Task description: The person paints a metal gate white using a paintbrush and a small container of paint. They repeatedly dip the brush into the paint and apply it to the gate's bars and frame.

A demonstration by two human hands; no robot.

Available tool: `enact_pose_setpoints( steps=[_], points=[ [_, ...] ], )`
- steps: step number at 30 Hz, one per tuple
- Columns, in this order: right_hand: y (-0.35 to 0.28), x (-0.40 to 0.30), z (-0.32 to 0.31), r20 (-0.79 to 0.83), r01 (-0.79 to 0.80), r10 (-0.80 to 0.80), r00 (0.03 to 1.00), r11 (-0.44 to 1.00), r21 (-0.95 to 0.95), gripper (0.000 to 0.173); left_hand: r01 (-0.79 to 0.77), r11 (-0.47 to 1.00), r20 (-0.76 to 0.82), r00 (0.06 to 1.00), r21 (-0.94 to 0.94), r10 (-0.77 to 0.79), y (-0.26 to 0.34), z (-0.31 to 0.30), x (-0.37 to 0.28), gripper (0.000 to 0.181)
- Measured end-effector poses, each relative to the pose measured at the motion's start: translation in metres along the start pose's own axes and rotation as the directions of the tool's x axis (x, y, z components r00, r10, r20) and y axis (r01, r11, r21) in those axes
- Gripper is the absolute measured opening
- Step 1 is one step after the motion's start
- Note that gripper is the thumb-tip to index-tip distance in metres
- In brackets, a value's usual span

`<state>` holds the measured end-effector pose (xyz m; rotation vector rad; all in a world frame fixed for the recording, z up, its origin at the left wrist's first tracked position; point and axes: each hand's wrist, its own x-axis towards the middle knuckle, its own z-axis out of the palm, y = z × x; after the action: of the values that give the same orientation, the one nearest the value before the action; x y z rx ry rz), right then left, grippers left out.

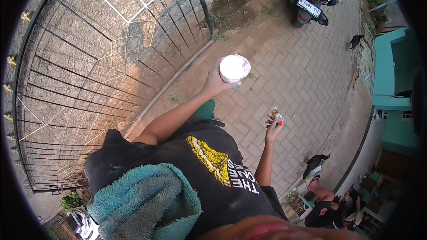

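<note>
My left hand point(215, 80) is wrapped around a white cup point(234, 68) held out in front of me. The cup's top is bright white, with grey smears at its right side; what is inside cannot be made out. Pale smudges mark my left fingertips. Lower and to the right, my right hand point(274, 127) grips a small paintbrush point(275, 112) with pale bristles, and a bit of red shows at the handle. White stains cover the fingers of that hand. Neither hand touches the metal gate point(130, 51), whose bars are black, with white and gold sections.
A rough wall point(96, 13) stands behind the gate. Paving blocks point(267, 73) run along the lane towards a parked motorcycle point(310, 1). Black chickens point(313, 165) are by the right edge, near seated people point(328, 206). A teal towel point(143, 203) hangs over my shoulder.
</note>
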<state>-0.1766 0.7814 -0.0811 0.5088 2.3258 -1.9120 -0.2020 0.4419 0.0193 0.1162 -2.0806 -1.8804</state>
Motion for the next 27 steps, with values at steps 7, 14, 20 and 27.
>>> enact_pose_setpoints(
  steps=[7, 14, 20, 27],
  points=[
    [-0.098, 0.065, 0.050, 0.316, 0.447, -0.456, 0.832, 0.888, 0.105, 0.052, -0.036, 0.995, 0.082, 0.996, 0.091, 0.028, -0.011, 0.094, 0.043, 0.091],
    [-0.128, 0.167, 0.090, 0.411, 0.549, -0.537, 0.737, 0.830, 0.099, 0.096, -0.048, 0.995, 0.128, 0.991, 0.082, 0.037, -0.021, 0.128, 0.129, 0.095],
    [-0.153, 0.246, 0.115, 0.436, 0.490, -0.505, 0.744, 0.857, 0.157, 0.086, -0.029, 0.994, 0.115, 0.993, 0.105, 0.017, -0.015, 0.146, 0.193, 0.100],
    [-0.180, 0.325, 0.149, 0.567, 0.498, -0.573, 0.592, 0.813, 0.302, 0.086, -0.022, 0.975, -0.095, 0.994, 0.221, 0.044, -0.017, 0.162, 0.246, 0.110]
  ],
)
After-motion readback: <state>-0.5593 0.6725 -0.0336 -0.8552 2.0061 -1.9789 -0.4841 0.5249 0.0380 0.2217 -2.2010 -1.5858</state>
